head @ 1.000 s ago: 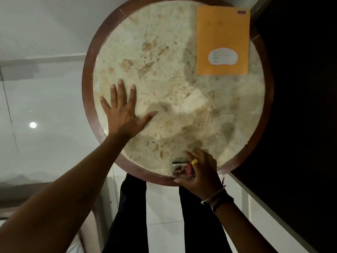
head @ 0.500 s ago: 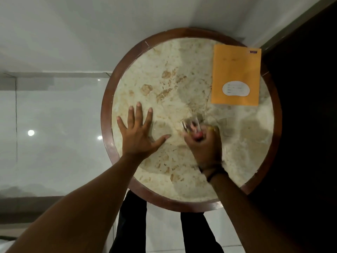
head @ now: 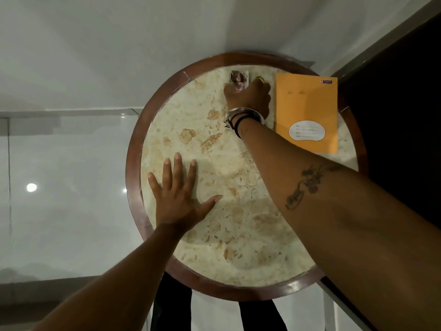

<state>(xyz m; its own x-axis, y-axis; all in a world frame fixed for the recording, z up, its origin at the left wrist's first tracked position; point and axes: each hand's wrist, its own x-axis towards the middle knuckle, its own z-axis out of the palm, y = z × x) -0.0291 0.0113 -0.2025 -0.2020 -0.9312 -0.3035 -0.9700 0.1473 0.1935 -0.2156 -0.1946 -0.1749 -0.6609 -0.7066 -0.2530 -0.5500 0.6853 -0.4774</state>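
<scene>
A small printed box [head: 238,79] lies at the far edge of a round marble table [head: 229,168]. My right hand [head: 248,97] reaches across the table and grips the box's near end, fingers curled round it. My left hand [head: 178,195] lies flat on the table's left side with its fingers spread, holding nothing. An orange notebook [head: 307,101] with a white label lies at the far right, just right of my right hand.
The table has a dark wooden rim [head: 133,163]. Glossy white floor tiles [head: 59,175] lie to the left and beyond. A dark panel [head: 405,115] stands close on the right. My legs [head: 171,306] show below the table's near edge.
My right hand has carried the box from the table's near edge across the middle to the far edge. My left hand has stayed flat on the table.
</scene>
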